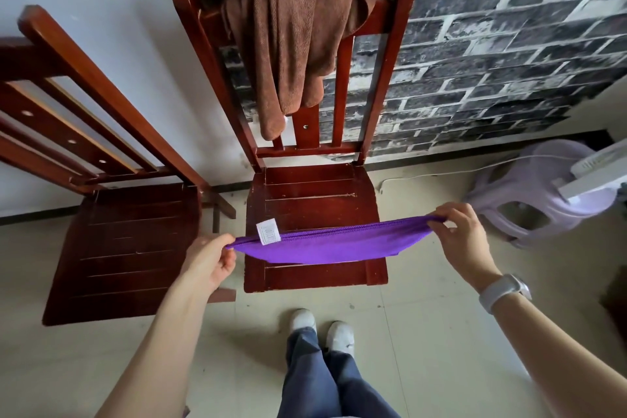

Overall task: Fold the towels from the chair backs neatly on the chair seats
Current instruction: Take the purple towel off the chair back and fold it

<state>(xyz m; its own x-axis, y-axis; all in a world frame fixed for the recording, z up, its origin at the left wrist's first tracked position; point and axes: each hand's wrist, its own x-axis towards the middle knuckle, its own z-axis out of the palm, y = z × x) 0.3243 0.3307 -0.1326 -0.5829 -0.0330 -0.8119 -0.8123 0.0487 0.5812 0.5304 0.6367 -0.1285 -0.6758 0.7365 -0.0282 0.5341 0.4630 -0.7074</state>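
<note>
- Seen from above, looking down past 2 bare forearms toward 2 dark red wooden chairs on a pale tiled floor (424,332).
- Purple towel (332,244) stretched flat and taut between both hands, hanging in the air just over the front half of the middle chair seat (312,193).
- Left hand (208,263) pinching the towel's left corner, thumb and curled fingers closed tight on the cloth; towel running away to the right of this grip.
- Right hand (463,241) pinching the towel's right corner from above, fingertips closed on the edge; towel running away to the left of this grip.
- Small white label (268,231) standing up from the towel's far edge, near the left hand.
- Brown towel (291,27) draped in a bunch over the back of the middle chair (383,54), hanging down toward the seat without touching it.
- Second chair (125,248) to the left, seat bare.
- White watch (505,292) on the right wrist.
- Pale lilac plastic stool (529,214) lying on the floor at right, below a grey brick-pattern wall (509,44).
- 2 white shoes (322,326) and blue trousers at the bottom centre.
</note>
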